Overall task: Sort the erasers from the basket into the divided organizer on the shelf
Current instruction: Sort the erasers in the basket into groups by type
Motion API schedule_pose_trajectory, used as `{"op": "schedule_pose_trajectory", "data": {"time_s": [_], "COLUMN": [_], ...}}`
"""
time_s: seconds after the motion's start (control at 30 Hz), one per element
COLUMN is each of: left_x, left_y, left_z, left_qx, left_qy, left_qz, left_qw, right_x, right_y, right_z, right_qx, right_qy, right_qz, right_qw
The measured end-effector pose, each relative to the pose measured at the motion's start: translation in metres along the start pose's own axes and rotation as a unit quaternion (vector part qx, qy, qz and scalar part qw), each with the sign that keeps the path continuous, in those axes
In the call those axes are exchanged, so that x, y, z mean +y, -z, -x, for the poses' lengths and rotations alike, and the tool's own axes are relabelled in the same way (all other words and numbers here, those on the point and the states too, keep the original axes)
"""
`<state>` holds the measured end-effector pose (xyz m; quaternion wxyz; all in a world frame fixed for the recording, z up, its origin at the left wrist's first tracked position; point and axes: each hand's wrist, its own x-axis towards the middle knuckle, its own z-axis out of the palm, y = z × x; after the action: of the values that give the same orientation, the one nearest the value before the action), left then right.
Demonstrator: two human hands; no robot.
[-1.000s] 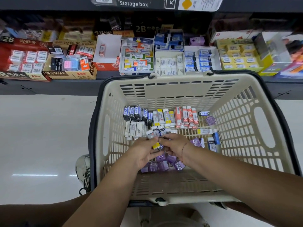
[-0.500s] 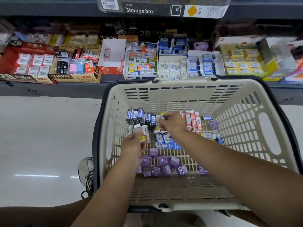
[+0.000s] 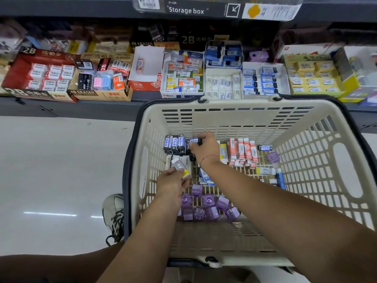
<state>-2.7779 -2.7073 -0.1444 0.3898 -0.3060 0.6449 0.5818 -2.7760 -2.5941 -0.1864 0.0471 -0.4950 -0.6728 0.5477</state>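
A beige plastic basket (image 3: pixel 318 164) stands in front of me and holds many erasers. My left hand (image 3: pixel 170 185) holds a small stack of white erasers (image 3: pixel 180 166), one with a yellow end, at the basket's left side. My right hand (image 3: pixel 204 147) reaches to the far left corner and pinches a black-and-blue eraser (image 3: pixel 194 141) beside a row of black erasers (image 3: pixel 175 144). Red-and-white erasers (image 3: pixel 242 152) stand at the far wall. Purple cube erasers (image 3: pixel 208 207) lie near me. The divided organizer (image 3: pixel 224 84) of white compartments sits on the shelf behind the basket.
Open cartons of erasers fill the shelf (image 3: pixel 81 108): red 2B box (image 3: pixel 38 74), 4B box (image 3: pixel 102 82), yellow box (image 3: pixel 314 78). A "Storage box" label (image 3: pixel 186 10) hangs above. White floor (image 3: pixel 51 170) lies left, with my shoe (image 3: pixel 113 211) by the basket.
My hands separated from the basket's middle. The left hand lifted a stack of white erasers leftward; the right hand moved to the far left and took a black-and-blue eraser.
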Motion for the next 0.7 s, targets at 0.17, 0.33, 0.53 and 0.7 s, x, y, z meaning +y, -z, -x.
{"op": "schedule_pose_trajectory", "data": {"time_s": [0.17,0.33,0.53,0.7], "left_x": [-0.002,-0.001,0.000,-0.001], "left_y": [0.002,-0.001,0.000,0.000], "left_z": [-0.003,0.000,0.001,0.001], "left_qx": [0.009,0.013,0.017,0.009], "left_qy": [-0.001,-0.013,-0.011,-0.010], "left_qz": [0.004,0.004,0.007,0.001], "left_qw": [1.000,1.000,1.000,1.000], "right_x": [0.002,0.002,0.002,0.013], "right_y": [0.002,0.003,0.004,0.023], "right_z": [-0.006,-0.009,-0.006,-0.020], "right_qx": [-0.004,-0.001,0.007,0.048], "right_qy": [-0.001,-0.034,-0.049,-0.112], "right_qz": [0.004,-0.015,-0.102,-0.135], "right_qw": [1.000,0.999,0.994,0.983]}}
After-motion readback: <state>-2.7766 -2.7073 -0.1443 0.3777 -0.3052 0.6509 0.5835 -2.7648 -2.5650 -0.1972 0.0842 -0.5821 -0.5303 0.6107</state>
